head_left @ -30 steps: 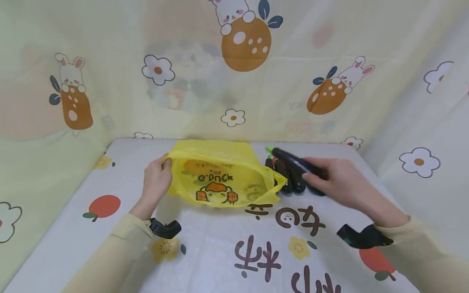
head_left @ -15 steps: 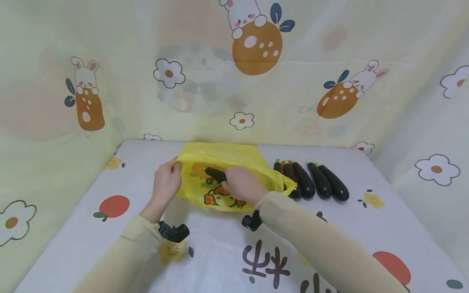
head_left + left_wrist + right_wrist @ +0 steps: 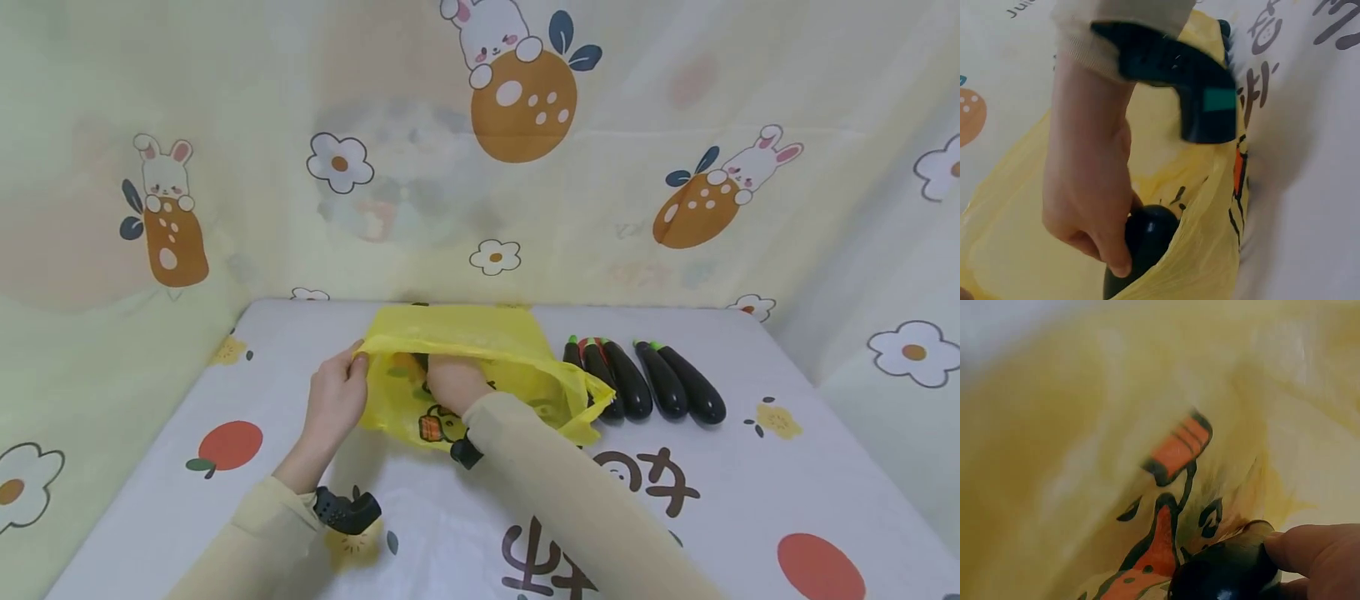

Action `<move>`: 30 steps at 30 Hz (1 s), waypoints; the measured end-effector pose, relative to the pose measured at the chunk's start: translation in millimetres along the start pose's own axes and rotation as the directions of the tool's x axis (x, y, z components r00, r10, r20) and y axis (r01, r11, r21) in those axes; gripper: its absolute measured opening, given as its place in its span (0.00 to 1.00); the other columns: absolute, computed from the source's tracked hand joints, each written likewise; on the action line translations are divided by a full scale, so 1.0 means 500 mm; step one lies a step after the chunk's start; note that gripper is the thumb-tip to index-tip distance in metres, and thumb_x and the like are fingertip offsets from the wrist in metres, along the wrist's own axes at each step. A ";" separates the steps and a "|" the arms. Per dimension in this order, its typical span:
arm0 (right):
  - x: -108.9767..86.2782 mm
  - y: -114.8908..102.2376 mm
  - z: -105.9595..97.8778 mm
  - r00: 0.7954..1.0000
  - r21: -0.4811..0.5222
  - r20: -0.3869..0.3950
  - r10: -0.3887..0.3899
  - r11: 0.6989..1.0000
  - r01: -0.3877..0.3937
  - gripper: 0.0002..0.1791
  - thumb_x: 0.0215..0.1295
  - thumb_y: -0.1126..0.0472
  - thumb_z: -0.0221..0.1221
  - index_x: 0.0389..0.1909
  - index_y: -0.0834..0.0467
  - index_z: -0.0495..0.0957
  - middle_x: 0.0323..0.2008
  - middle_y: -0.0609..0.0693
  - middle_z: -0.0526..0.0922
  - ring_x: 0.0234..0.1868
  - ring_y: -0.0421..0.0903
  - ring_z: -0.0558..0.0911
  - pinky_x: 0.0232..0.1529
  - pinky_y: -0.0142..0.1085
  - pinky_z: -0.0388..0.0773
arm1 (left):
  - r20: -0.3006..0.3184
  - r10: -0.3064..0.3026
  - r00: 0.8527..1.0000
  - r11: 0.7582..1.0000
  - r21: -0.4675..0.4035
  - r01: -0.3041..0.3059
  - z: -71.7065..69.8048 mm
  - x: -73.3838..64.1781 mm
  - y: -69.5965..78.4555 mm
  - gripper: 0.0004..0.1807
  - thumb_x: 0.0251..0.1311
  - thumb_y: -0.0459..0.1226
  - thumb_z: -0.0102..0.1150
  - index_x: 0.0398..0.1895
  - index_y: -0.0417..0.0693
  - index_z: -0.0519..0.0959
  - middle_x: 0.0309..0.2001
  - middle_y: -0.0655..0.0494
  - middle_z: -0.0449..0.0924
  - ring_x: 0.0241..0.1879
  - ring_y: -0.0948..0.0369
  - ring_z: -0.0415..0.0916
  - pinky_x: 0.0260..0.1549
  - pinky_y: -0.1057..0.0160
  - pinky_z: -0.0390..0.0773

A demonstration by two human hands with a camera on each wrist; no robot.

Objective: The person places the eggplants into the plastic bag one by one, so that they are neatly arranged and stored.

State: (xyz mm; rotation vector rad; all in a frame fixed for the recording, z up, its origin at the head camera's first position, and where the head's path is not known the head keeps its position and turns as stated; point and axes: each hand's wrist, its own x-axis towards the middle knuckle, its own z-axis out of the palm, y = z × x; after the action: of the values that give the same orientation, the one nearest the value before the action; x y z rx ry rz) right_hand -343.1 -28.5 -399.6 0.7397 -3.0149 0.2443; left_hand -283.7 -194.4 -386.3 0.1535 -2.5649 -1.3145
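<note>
A yellow plastic bag [image 3: 465,329] with a cartoon print lies on the table, its mouth held up toward me. My left hand [image 3: 337,396] pinches the left edge of that mouth between thumb and fingers. Inside the bag, my right hand [image 3: 452,383] reaches far in, and the bag's rim hides part of it. The left wrist view shows that hand [image 3: 1091,194] gripping a dark, glossy eggplant [image 3: 1147,237]. Thumb and fingers pinch the eggplant [image 3: 1225,569] near one end in the right wrist view; its other end is hidden.
Several eggplants [image 3: 630,383] lie side by side on the table right of the bag, green stems pointing away. The bag's right handle [image 3: 600,392] overlaps the nearest ones. A patterned cloth covers the table [image 3: 435,517], and cloth walls [image 3: 420,208] stand behind and at both sides.
My right hand has carried the eggplant leftward from above the row of eggplants and down into the bag. My left hand keeps its hold on the bag's edge.
</note>
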 end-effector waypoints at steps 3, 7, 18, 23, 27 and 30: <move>0.006 -0.001 0.002 0.999 0.032 0.039 0.035 0.999 -0.037 0.09 0.77 0.65 0.50 0.38 0.60 0.79 0.22 0.48 0.73 0.17 0.40 0.63 0.18 0.31 0.59 | 0.002 -0.005 1.000 1.000 0.008 0.005 -0.001 -0.007 -0.002 0.25 0.79 0.38 0.41 0.72 0.36 0.69 0.27 0.44 0.76 0.17 0.62 0.59 0.16 0.68 0.64; 0.013 -0.003 0.005 0.999 0.019 0.050 0.022 1.000 -0.023 0.11 0.76 0.64 0.52 0.33 0.59 0.78 0.23 0.49 0.76 0.19 0.41 0.66 0.18 0.31 0.62 | -0.009 -0.009 1.000 1.000 0.011 0.009 -0.005 -0.011 -0.001 0.25 0.79 0.38 0.41 0.72 0.36 0.69 0.29 0.42 0.77 0.17 0.62 0.59 0.16 0.68 0.64; 0.013 0.004 0.005 0.983 0.083 0.163 0.081 0.992 -0.095 0.20 0.79 0.54 0.53 0.23 0.56 0.73 0.16 0.45 0.66 0.16 0.40 0.65 0.17 0.30 0.62 | 0.003 -0.012 1.000 1.000 -0.001 0.012 0.001 -0.005 -0.004 0.24 0.79 0.37 0.41 0.72 0.35 0.69 0.31 0.40 0.79 0.16 0.63 0.58 0.15 0.68 0.64; -0.010 -0.002 -0.009 0.994 0.124 0.105 0.009 0.992 -0.022 0.22 0.80 0.48 0.50 0.25 0.55 0.74 0.14 0.43 0.67 0.16 0.39 0.67 0.17 0.31 0.66 | 0.011 -0.021 1.000 1.000 0.001 0.021 0.006 -0.005 -0.007 0.24 0.80 0.38 0.41 0.73 0.36 0.68 0.23 0.49 0.75 0.15 0.64 0.57 0.14 0.68 0.63; -0.071 0.002 -0.050 0.975 0.241 -0.037 -0.220 0.945 0.223 0.18 0.78 0.53 0.54 0.56 0.61 0.80 0.36 0.50 0.87 0.31 0.41 0.79 0.39 0.36 0.82 | 0.012 -0.021 1.000 1.000 0.001 0.021 0.009 -0.005 -0.009 0.25 0.79 0.38 0.41 0.73 0.36 0.68 0.23 0.50 0.74 0.16 0.63 0.58 0.15 0.68 0.63; -0.143 0.041 -0.098 0.928 0.369 -0.113 -0.355 0.852 0.372 0.22 0.78 0.55 0.54 0.67 0.60 0.76 0.56 0.52 0.87 0.49 0.44 0.85 0.57 0.42 0.81 | 0.015 -0.022 1.000 1.000 -0.005 0.022 0.013 -0.006 -0.010 0.24 0.79 0.37 0.41 0.73 0.36 0.69 0.22 0.51 0.73 0.16 0.63 0.58 0.15 0.68 0.63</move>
State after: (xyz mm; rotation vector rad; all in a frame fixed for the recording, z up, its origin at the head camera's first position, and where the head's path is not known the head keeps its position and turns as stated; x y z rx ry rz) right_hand -289.6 30.0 -358.9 1.2948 -2.7334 0.8395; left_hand -282.5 -191.4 -394.7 0.1724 -2.5797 -1.3347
